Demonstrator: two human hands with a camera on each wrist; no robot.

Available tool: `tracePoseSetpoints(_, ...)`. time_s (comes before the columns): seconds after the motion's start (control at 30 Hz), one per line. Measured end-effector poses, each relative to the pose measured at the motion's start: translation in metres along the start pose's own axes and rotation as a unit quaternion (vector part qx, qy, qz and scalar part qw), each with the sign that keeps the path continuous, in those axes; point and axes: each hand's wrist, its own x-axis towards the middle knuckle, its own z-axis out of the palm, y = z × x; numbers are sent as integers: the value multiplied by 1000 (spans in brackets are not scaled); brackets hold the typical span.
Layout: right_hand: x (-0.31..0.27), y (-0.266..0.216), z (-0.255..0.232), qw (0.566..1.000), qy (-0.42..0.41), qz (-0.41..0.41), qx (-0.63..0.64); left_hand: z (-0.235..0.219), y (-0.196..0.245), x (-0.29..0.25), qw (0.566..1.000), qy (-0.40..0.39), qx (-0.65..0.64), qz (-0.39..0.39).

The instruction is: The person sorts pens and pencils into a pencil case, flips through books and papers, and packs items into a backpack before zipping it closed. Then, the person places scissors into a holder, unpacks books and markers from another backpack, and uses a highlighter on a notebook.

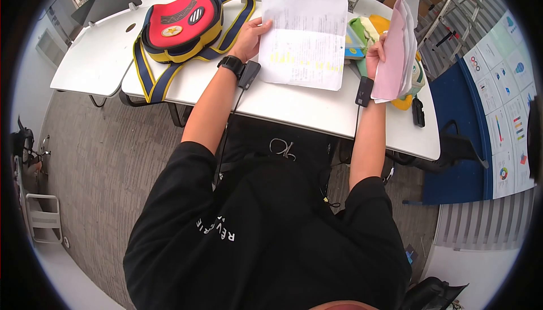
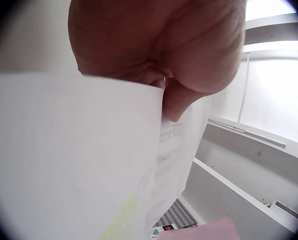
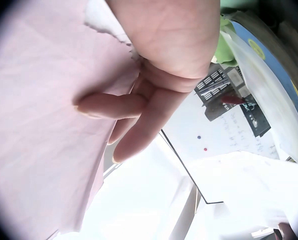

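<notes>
A printed white sheet with yellow highlighting is held up over the table by my left hand, which pinches its left edge. In the left wrist view the thumb and fingers of the left hand grip the white paper. My right hand holds a bundle of pink and white papers, raised at the table's right side. The right wrist view shows the right hand with fingers around the edge of the pink paper.
A red, navy and yellow bag lies on the white table, left of the sheet. Behind the pink papers are green and yellow items. A black object lies near the right edge. Beyond stand a ladder and a blue board.
</notes>
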Motion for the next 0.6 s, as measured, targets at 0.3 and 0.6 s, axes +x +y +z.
tracePoseSetpoints(0.3,-1,-12,-38,967,89,3,-238,-2,-2,2,1000,-2,5,6)
tracePoseSetpoints(0.6,2,21,-25,792,167,-39,-586,-2,-4,4,1000,17,-5,12)
